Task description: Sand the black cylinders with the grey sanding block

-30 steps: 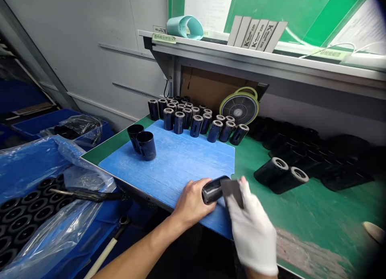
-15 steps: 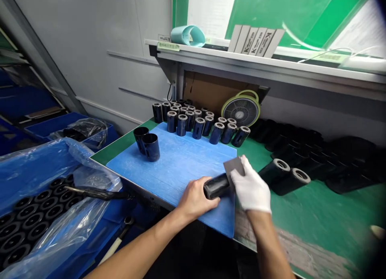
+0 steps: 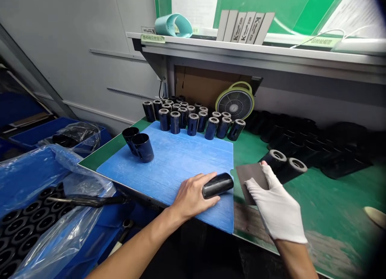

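My bare left hand [image 3: 193, 194] grips one end of a black cylinder [image 3: 221, 184], which lies tilted over the blue mat [image 3: 175, 162]. In my white-gloved right hand [image 3: 277, 202] is a flat grey-brown sanding pad [image 3: 249, 180], pinched between thumb and fingers. The pad is apart from the cylinder, to its right over the green table. Just beyond the right hand, two black cylinders [image 3: 291, 170] with pale ringed ends lean on the table. Two open-topped black cups [image 3: 143, 148] stand at the mat's left side.
Several black cylinders [image 3: 193, 124] stand along the mat's far edge, before a yellow-green fan [image 3: 234, 106]. Dark cylinders [image 3: 316, 150] crowd the right. A shelf [image 3: 211, 45] overhangs the back, holding grey pads [image 3: 244, 27]. A plastic-lined blue bin [image 3: 90, 230] sits at lower left.
My right hand has drawn the sanding pad off the cylinder, to the right and toward me. The left hand keeps its grip on the cylinder. The view has shifted slightly.
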### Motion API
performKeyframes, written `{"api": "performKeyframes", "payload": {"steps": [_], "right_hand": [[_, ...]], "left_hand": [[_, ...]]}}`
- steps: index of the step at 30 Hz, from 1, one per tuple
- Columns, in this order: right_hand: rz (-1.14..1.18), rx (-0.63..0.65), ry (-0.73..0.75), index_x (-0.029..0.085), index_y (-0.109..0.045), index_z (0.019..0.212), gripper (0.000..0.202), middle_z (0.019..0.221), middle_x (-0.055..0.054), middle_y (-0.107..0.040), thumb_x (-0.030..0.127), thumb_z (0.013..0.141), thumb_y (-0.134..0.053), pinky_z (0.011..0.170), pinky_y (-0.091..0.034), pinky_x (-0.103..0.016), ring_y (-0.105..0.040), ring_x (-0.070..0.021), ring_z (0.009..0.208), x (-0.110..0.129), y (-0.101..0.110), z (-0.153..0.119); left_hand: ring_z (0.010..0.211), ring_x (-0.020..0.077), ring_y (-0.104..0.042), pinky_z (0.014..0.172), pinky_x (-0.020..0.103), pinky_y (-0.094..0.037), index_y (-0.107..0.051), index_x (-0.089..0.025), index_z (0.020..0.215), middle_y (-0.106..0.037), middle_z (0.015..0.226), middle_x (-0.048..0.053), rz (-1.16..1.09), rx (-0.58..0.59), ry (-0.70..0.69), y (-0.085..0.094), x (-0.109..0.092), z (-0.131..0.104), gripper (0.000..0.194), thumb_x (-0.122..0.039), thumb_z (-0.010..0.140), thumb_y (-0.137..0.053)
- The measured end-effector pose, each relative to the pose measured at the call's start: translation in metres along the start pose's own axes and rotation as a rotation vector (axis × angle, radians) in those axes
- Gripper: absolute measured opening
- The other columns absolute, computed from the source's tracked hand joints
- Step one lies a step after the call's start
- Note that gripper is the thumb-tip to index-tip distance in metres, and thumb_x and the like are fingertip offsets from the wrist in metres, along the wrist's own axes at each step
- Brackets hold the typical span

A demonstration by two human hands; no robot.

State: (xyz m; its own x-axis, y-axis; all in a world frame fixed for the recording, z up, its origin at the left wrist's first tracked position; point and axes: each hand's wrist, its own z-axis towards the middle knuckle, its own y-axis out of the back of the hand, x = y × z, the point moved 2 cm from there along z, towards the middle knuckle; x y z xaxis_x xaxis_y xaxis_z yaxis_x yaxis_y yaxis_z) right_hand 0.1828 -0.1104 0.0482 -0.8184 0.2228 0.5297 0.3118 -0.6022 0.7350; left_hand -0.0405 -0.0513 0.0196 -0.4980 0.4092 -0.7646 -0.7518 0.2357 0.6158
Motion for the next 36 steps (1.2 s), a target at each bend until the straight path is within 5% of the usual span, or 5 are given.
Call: {"api": "performKeyframes", "payload": {"steps": [3, 8, 13, 22, 36], "right_hand": [[-0.044, -0.002, 0.108, 0.033, -0.051, 0.148, 0.058, 0.128, 0.0, -0.069, 0.048, 0.093, -0.059, 0.085, -0.055, -0.028, -0.071, -0.0192, 0.1, 0.01, -0.011, -0.014], [-0.234, -0.018, 0.285, 0.03, -0.049, 0.15, 0.05, 0.11, -0.006, -0.073, 0.039, 0.101, -0.048, 0.074, -0.051, -0.029, -0.069, -0.0192, 0.087, 0.033, -0.029, -0.024], [-0.314, 0.081, 0.487, 0.034, -0.059, 0.142, 0.048, 0.13, -0.004, -0.066, 0.02, 0.1, -0.039, 0.079, -0.053, -0.03, -0.067, -0.018, 0.09, 0.031, -0.024, -0.032], [-0.324, 0.115, 0.532, 0.032, -0.066, 0.133, 0.049, 0.144, -0.003, -0.058, 0.017, 0.098, -0.035, 0.087, -0.055, -0.033, -0.066, -0.0218, 0.108, 0.036, -0.023, -0.023], [-0.237, 0.04, 0.338, 0.028, -0.056, 0.145, 0.049, 0.136, -0.007, -0.064, 0.029, 0.097, -0.046, 0.084, -0.057, -0.035, -0.068, -0.0245, 0.106, 0.032, -0.025, -0.014]], "left_hand": [[0.113, 0.0268, -0.07, 0.103, 0.038, -0.053, -0.064, -0.031, 0.136, -0.073, 0.127, 0.001, -0.038, 0.006, -0.024, -0.001, 0.001, -0.002, 0.064, -0.03, 0.074, -0.081], [0.11, 0.0266, -0.072, 0.101, 0.036, -0.054, -0.065, -0.031, 0.134, -0.074, 0.126, 0.001, -0.036, -0.015, -0.021, -0.001, 0.001, -0.003, 0.063, -0.029, 0.074, -0.081], [0.108, 0.0268, -0.072, 0.098, 0.035, -0.056, -0.066, -0.032, 0.133, -0.075, 0.124, 0.001, -0.034, -0.005, -0.016, -0.003, 0.002, -0.003, 0.063, -0.028, 0.073, -0.081], [0.105, 0.0271, -0.073, 0.095, 0.036, -0.057, -0.066, -0.033, 0.133, -0.075, 0.122, 0.0, -0.041, 0.003, -0.002, -0.001, 0.003, -0.002, 0.062, -0.032, 0.073, -0.081], [0.107, 0.0273, -0.073, 0.099, 0.037, -0.056, -0.066, -0.033, 0.133, -0.075, 0.123, -0.001, -0.028, -0.011, -0.002, -0.001, 0.003, -0.001, 0.061, -0.035, 0.074, -0.081]]}}
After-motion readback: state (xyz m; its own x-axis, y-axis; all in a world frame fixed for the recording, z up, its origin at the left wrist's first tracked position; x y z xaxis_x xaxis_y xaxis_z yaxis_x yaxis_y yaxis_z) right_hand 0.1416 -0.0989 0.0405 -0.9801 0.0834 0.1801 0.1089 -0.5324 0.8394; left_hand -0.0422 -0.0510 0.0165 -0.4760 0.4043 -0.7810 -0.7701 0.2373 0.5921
